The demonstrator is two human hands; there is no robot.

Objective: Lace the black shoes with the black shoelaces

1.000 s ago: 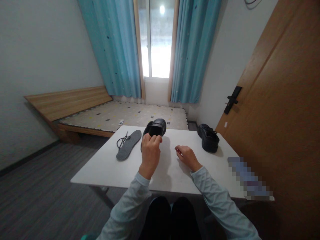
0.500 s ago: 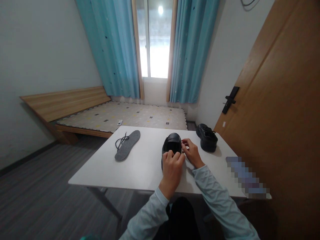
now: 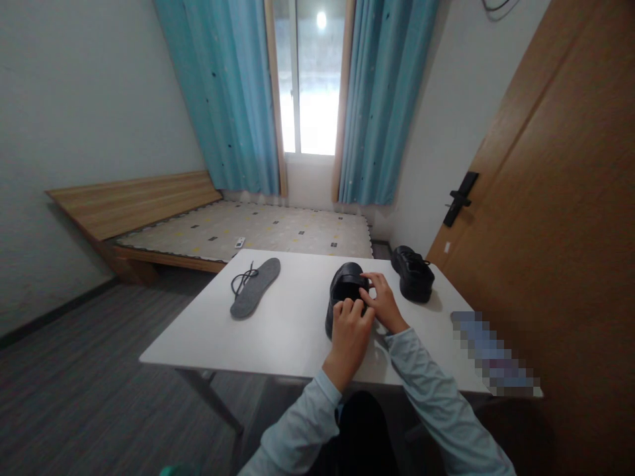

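A black shoe lies on the white table in front of me, its opening facing up. My left hand curls its fingers over the near part of this shoe and covers it. On the right side of the opening, my right hand pinches the shoe's edge between thumb and fingers. A second black shoe, with laces, stands at the table's far right. To the left lies a grey insole, and a dark shoelace rests beside it, looped.
A blurred-out flat item lies at the table's right edge. Behind the table is a bed with a small white remote on it. A wooden door stands close on the right.
My right hand has moved up and inward over the shoe's right rim. The shoe is tilted slightly more to the right, and my left hand keeps hold of its near part.
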